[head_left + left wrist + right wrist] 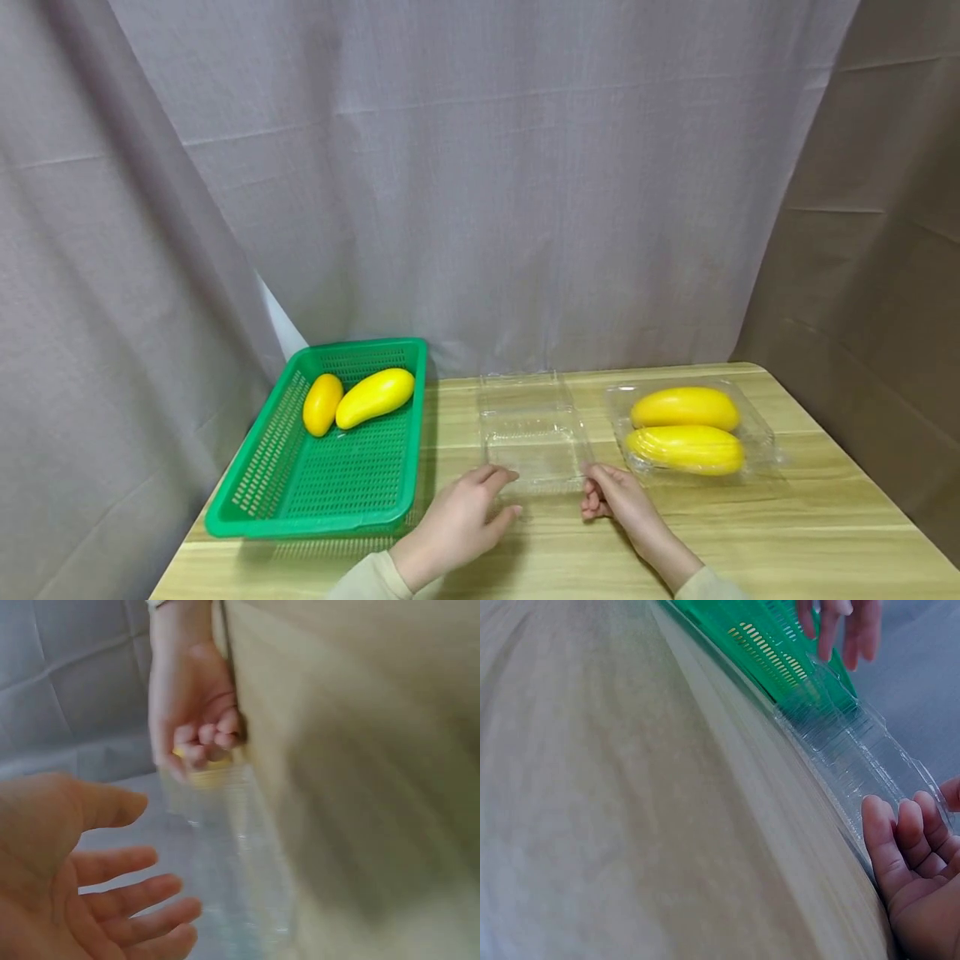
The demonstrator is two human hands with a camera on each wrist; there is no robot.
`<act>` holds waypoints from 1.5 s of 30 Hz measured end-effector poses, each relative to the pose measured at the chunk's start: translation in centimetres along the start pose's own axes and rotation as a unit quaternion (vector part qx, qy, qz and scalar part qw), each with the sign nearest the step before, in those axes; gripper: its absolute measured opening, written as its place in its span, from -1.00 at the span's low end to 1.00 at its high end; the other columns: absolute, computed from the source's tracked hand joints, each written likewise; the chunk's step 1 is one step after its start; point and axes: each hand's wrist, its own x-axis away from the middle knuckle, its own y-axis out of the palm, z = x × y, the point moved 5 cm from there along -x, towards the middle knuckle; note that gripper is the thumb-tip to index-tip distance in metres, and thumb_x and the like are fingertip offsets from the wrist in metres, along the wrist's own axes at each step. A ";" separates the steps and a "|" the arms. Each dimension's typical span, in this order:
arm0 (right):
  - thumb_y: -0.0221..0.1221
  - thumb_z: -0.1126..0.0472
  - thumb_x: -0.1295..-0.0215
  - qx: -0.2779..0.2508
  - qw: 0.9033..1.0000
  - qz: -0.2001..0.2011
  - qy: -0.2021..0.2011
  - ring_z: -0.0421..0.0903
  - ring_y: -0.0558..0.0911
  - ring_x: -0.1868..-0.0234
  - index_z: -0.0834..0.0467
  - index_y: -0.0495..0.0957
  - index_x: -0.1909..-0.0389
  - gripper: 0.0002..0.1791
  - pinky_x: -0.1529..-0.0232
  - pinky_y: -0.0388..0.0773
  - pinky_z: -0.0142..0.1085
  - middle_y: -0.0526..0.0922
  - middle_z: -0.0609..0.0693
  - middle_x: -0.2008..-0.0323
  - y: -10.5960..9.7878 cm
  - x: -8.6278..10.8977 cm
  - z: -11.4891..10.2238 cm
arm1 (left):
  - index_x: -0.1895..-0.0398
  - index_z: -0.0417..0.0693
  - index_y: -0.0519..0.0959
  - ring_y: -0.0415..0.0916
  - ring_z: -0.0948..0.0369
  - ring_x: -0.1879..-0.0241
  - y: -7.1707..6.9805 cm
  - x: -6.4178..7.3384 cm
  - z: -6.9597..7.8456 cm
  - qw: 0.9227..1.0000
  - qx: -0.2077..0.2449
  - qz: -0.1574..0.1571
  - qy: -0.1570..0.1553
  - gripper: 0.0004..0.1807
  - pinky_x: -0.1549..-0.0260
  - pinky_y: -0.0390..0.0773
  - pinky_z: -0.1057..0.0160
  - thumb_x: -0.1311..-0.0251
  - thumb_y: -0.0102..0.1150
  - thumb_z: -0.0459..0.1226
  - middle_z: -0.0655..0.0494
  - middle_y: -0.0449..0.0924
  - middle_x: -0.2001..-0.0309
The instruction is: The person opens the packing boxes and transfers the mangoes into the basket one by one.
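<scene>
An open clear plastic clamshell box (536, 446) stands on the table between the two hands, its lid (522, 392) folded back toward the curtain. My right hand (618, 504) pinches the box's near right corner between thumb and forefinger, the other fingers curled in. At the near left corner is my left hand (465, 521), its fingers relaxed and apart, holding nothing. The left wrist view shows that left hand (112, 885) spread beside the blurred plastic. Off to the right, another clear box (761, 437) contains two elongated yellow fruits (686, 450) shaped like mangoes.
On the left stands a green perforated basket (408, 467) with two more yellow fruits, one longer (375, 398) and one shorter (323, 406). The wooden table (825, 533) ends at a grey curtain (525, 208) behind, with brown cloth (877, 250) on the right.
</scene>
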 end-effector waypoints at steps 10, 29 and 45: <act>0.00 0.19 -0.53 -0.003 1.000 -0.008 -0.004 -0.18 0.57 0.62 0.21 0.44 0.50 -0.66 0.43 0.68 -0.28 0.46 -0.05 0.67 -0.2 -0.3 -0.3 | -0.08 -0.15 0.63 0.62 0.11 -0.01 0.6 -0.1 -2.7 0.997 0.041 0.043 -0.048 -0.68 0.04 0.64 0.13 -0.40 0.21 -0.15 0.02 0.64 -0.04; 0.09 0.13 -0.52 0.020 0.999 -0.028 -0.010 -0.17 0.57 0.60 0.21 0.43 0.50 -0.64 0.41 0.68 -0.27 0.49 -0.04 0.64 -0.7 -0.9 -0.4 | 0.03 -0.21 0.68 0.61 0.11 -0.05 0.8 0.0 -3.7 0.999 0.030 0.015 -0.042 -0.76 -0.04 0.61 0.12 -0.37 0.23 -0.24 0.01 0.66 -0.03; 0.20 0.00 -0.43 0.107 0.993 -0.048 -0.018 -0.16 0.54 0.49 0.27 0.44 0.46 -0.57 0.33 0.69 -0.26 0.49 -0.01 0.52 -0.3 -1.6 -0.3 | 0.41 -0.13 0.64 0.55 0.24 0.47 -0.3 0.4 -1.9 0.987 -0.126 0.077 -0.054 -0.88 0.57 0.55 0.31 -0.20 0.37 -0.29 0.12 0.59 0.41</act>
